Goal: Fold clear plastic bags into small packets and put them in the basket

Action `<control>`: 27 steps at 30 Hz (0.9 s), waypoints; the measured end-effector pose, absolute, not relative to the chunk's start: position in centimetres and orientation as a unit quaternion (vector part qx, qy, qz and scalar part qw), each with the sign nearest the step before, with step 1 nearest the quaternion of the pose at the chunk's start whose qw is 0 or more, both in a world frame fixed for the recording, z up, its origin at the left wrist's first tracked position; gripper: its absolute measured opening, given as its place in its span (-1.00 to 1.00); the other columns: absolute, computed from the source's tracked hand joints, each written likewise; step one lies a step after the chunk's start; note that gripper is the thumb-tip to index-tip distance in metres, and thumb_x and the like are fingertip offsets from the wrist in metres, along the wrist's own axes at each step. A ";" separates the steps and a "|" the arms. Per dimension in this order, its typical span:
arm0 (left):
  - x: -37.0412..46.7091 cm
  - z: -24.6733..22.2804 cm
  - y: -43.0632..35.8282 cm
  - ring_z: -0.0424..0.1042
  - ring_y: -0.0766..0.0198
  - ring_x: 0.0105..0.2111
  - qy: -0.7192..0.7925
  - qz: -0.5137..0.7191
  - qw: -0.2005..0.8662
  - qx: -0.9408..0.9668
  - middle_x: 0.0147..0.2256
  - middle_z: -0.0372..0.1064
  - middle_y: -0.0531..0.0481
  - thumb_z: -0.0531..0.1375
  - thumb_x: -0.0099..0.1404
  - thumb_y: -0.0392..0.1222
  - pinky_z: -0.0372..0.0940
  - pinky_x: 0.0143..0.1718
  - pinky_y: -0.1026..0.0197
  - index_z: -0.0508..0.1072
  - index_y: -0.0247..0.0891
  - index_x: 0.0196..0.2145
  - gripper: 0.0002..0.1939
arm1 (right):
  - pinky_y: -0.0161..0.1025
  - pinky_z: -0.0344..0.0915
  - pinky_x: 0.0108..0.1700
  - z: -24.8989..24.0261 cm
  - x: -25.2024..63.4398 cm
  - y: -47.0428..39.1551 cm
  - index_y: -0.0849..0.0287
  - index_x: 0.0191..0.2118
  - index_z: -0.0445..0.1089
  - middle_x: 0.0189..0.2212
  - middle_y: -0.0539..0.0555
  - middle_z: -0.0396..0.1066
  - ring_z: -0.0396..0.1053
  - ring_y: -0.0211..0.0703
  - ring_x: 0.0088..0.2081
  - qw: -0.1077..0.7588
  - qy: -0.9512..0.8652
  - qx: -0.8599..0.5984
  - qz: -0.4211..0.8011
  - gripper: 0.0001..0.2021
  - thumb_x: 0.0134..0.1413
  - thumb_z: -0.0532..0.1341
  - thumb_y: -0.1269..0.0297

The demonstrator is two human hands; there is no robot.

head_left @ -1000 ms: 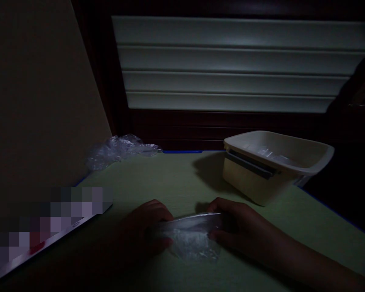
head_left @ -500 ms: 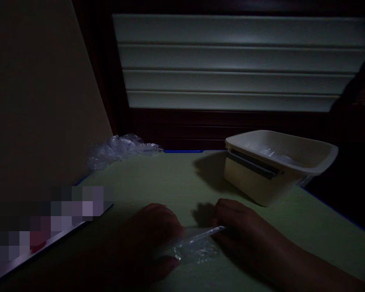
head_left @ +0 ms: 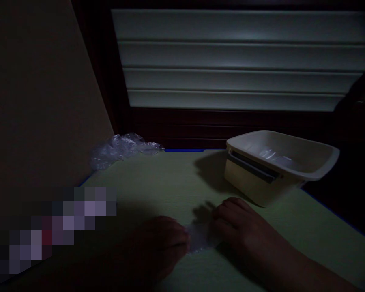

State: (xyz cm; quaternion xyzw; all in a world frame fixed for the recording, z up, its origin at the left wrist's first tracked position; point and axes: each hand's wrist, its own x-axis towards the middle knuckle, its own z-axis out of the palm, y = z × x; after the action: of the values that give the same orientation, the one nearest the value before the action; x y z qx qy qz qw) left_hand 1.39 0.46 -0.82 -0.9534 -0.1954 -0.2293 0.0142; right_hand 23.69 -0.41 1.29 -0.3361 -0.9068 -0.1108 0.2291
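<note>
Between my two hands, low over the green tabletop [head_left: 170, 182], is a small clear plastic bag [head_left: 200, 238], its surface dim and its contents not readable. My left hand [head_left: 167, 243] is closed on the bag's left side, fingers curled and knuckles up, much of it in deep shadow. On the other side my right hand [head_left: 235, 223] pinches the bag's right edge, with its fingertips bent down. Just beyond my right hand stands a cream plastic bin [head_left: 252, 182] with a dark handle; some clear plastic lies inside it.
Crumpled clear plastic [head_left: 124, 148] lies at the table's back left corner by the wall [head_left: 42, 101]. A blurred-out flat item [head_left: 57, 231] is at the left. Behind the table rises a slatted panel [head_left: 231, 56] in a dark frame.
My left hand's thumb and fingers have closed together on the bag. The bag now shows as a smaller, flatter patch between my hands. My right hand keeps nearly the same place.
</note>
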 end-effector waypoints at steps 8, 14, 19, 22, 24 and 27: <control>0.9 0.4 0.1 0.36 0.25 -0.11 -0.201 -0.227 0.007 -0.953 -0.17 0.45 -0.05 -0.01 0.34 -0.30 0.23 -0.02 0.18 0.39 -0.29 -0.23 -0.81 | -0.06 0.13 -0.06 1.1 24.6 0.2 0.13 -0.46 0.39 -0.39 -0.02 0.46 0.34 -0.17 -0.32 0.194 -0.916 -0.313 -0.161 -0.86 0.06 0.17 0.46; 0.6 0.8 0.3 0.30 0.15 -0.01 -0.227 -0.203 -0.020 -0.952 -0.05 0.37 -0.13 0.05 0.27 -0.30 0.27 0.00 0.08 0.37 -0.35 -0.12 -0.76 | -0.01 0.24 -0.09 1.2 24.9 0.4 0.16 -0.25 0.43 -0.24 0.05 0.49 0.40 -0.09 -0.24 0.153 -0.901 -0.366 -0.178 -0.81 0.01 0.16 0.51; 0.6 1.0 0.5 0.26 0.08 0.03 -0.241 -0.186 -0.029 -0.952 -0.01 0.33 -0.19 0.05 0.24 -0.31 0.29 -0.01 0.03 0.37 -0.39 -0.09 -0.71 | 0.04 0.30 -0.07 1.3 25.4 0.6 0.29 -0.14 0.42 -0.15 0.17 0.45 0.40 0.03 -0.16 0.126 -0.886 -0.414 -0.169 -0.73 0.00 0.14 0.51; 0.5 1.1 0.6 0.19 0.06 0.08 -0.242 -0.163 -0.031 -0.956 0.04 0.28 -0.21 0.07 0.23 -0.29 0.23 0.05 -0.01 0.33 -0.39 -0.03 -0.66 | 0.01 0.31 -0.04 1.7 24.6 0.3 0.42 0.00 0.32 -0.04 0.28 0.37 0.35 0.07 -0.06 0.143 -0.881 -0.426 -0.150 -0.64 0.04 0.07 0.52; 0.5 1.1 0.7 0.16 0.06 0.11 -0.240 -0.144 -0.036 -0.959 0.06 0.24 -0.21 0.07 0.24 -0.27 0.17 0.09 -0.03 0.31 -0.38 0.00 -0.64 | -0.01 0.28 0.01 2.1 23.4 -0.1 0.45 0.07 0.24 0.05 0.31 0.28 0.27 0.05 0.04 0.154 -0.886 -0.422 -0.115 -0.61 0.11 0.02 0.47; 0.4 1.1 0.9 0.10 0.07 0.14 -0.244 -0.113 -0.047 -0.962 0.09 0.21 -0.19 0.04 0.27 -0.26 0.08 0.13 -0.05 0.30 -0.34 0.01 -0.65 | -0.02 0.17 0.11 2.2 21.4 -0.9 0.44 0.16 0.11 0.15 0.29 0.13 0.10 0.02 0.15 0.143 -0.899 -0.414 -0.027 -0.54 0.20 -0.03 0.29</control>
State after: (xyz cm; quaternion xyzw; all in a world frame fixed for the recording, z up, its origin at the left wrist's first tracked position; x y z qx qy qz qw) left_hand 0.40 0.86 1.05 -0.9620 -0.2442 -0.1130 -0.0470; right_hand 21.43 -0.91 2.20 -0.4138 -0.8987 -0.0269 0.1427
